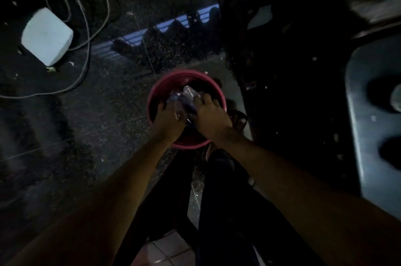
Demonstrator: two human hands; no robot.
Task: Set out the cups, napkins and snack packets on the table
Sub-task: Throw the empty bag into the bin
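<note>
Both hands are down inside the pink bucket (221,94) on the dark floor; left hand (168,121) and right hand (211,117) each grip the crinkly packets (184,97) bunched between them.

Both forearms are bare, with no sleeves in sight. The left hand (168,121) and right hand (211,117) wear no gloves. Dark trousers (225,200) cover the legs.
</note>
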